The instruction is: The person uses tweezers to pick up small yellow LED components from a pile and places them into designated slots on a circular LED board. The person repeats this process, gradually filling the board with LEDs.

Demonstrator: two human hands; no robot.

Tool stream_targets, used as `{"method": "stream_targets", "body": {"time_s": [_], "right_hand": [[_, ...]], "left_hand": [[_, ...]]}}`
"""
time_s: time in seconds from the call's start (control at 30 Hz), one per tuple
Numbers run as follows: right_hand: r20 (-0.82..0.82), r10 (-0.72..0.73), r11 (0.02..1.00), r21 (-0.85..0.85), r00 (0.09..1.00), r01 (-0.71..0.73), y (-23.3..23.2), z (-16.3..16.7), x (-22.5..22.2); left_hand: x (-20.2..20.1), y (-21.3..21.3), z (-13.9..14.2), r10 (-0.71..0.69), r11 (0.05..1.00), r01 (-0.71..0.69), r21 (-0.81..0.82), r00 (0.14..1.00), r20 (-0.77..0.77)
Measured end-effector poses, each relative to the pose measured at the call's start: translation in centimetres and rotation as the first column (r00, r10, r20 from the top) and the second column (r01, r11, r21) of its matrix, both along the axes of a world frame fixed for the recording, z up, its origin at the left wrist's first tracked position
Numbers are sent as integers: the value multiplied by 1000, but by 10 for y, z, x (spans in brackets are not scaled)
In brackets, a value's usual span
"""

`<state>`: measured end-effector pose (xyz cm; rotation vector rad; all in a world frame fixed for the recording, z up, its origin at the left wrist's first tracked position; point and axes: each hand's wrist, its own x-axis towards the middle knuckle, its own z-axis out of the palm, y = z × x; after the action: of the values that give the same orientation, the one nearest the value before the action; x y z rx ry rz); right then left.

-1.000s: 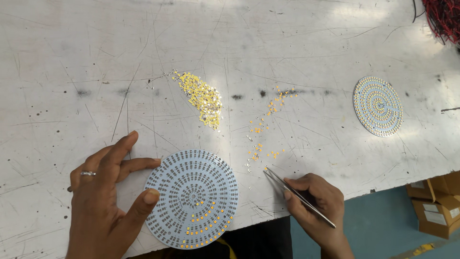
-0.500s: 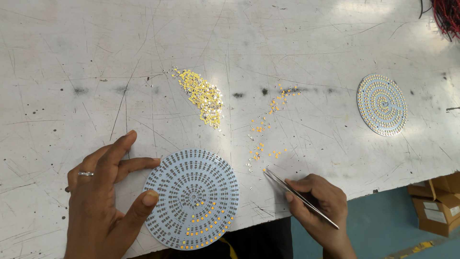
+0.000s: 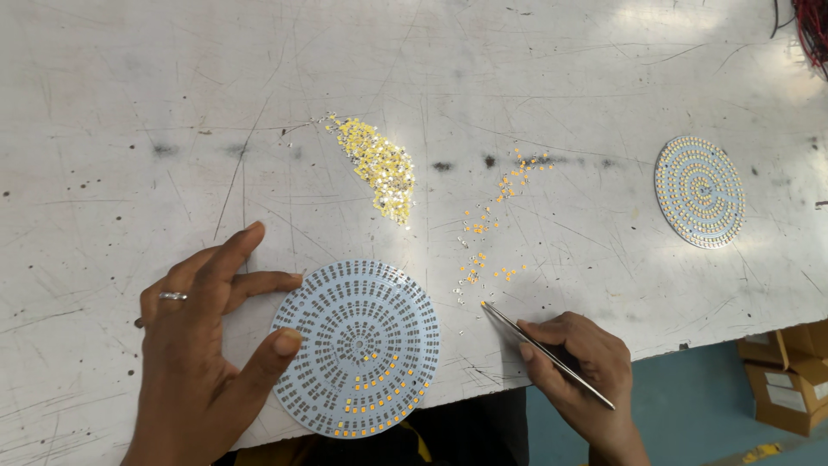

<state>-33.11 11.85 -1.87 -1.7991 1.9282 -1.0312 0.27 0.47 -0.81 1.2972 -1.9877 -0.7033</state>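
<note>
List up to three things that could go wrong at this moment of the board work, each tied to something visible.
1. The round board overhangs the table edge; only the left hand steadies it, so it might tip off.
2. The tweezers in the right hand could scatter the loose yellow chips nearby.
3. A sleeve could sweep the chip pile.

Open tabletop (image 3: 129, 103) upper left; chip heap (image 3: 379, 164), scattered chips (image 3: 487, 229) mid-table.

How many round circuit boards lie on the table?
2. One board sits at the near edge, with the left hand touching its rim. The second board lies far right, apart from both hands. None seems hidden.
</note>
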Motion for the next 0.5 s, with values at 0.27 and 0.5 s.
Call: {"method": "stream_targets", "body": {"time_s": [0.27,0.5], "right_hand": [[52,282,959,-25,958,-281,1,0,3],[1,432,900,-66,902,-431,0,4,14]], "left_hand": [[-1,1,5,-18,1000,18,2,998,-57],[-3,-1,4,-32,999,32,-1,998,-56]]}}
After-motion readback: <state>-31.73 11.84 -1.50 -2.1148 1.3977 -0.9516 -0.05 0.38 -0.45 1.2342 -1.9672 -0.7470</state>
